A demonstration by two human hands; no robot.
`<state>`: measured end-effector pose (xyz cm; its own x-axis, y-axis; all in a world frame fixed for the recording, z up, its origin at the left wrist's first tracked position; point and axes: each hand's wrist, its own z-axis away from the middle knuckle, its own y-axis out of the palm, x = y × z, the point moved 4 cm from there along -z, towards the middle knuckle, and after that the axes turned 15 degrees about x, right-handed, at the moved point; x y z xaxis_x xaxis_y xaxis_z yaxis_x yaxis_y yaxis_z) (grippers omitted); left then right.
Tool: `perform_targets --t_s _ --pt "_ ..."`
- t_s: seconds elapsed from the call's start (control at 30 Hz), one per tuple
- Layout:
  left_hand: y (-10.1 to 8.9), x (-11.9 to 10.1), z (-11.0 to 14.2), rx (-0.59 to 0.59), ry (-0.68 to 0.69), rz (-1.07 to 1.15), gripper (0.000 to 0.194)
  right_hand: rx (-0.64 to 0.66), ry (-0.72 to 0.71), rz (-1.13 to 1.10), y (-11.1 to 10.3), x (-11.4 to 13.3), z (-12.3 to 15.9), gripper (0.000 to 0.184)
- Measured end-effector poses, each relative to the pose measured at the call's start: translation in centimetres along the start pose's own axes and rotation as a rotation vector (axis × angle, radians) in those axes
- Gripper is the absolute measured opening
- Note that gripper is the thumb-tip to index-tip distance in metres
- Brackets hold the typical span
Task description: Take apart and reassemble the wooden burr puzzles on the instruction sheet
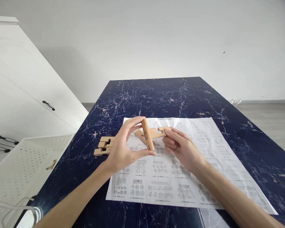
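Between the thumb and fingers of my left hand (123, 144) an upright wooden puzzle piece (147, 134) is gripped by its two ends. My right hand (181, 147) pinches the end of a notched wooden puzzle piece (160, 131), whose other end reaches to the upright piece; whether it passes into it I cannot tell. A third slanting wooden piece (140, 135) shows behind the upright one, partly hidden. Under both hands lies a printed instruction sheet (154, 190) with rows of small diagrams. Left of my left hand several notched wooden pieces (103, 145) lie together, partly covered by the hand.
The dark blue marbled table (152, 98) runs back toward a white wall. To the left stand a white cabinet (30, 85) and a white perforated surface (26, 161) with a small wooden piece (51, 165) on it. A white cable (11, 205) lies at the lower left.
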<state>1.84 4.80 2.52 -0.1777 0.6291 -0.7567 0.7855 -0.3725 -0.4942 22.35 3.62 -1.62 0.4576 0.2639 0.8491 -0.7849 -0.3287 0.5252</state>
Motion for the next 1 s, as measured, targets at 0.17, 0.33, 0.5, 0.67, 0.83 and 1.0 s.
perform_targets --t_s 0.17,0.33,0.5,0.67,0.83,1.0 --pt "-0.5 0.2 -0.2 0.088 -0.033 0.043 0.097 0.066 0.031 0.02 -0.6 -0.1 -0.1 0.041" --pt "-0.6 0.2 -0.4 0.114 -0.036 0.061 0.094 0.071 0.043 0.035 -0.8 -0.2 -0.1 0.04" --pt "0.1 0.2 -0.1 0.032 -0.044 0.019 0.096 0.022 -0.011 0.079 -0.4 0.0 0.0 0.037" --pt "0.5 0.1 0.1 -0.015 -0.044 -0.017 0.094 0.014 -0.013 0.119 -0.3 0.1 0.1 0.04" --pt "0.1 0.5 0.0 0.041 -0.054 0.027 0.095 0.057 0.018 0.111 -0.6 0.1 0.0 0.04" --pt "-0.1 0.7 -0.1 0.096 -0.057 0.052 0.095 0.062 0.049 0.135 -0.8 0.0 0.0 0.041"
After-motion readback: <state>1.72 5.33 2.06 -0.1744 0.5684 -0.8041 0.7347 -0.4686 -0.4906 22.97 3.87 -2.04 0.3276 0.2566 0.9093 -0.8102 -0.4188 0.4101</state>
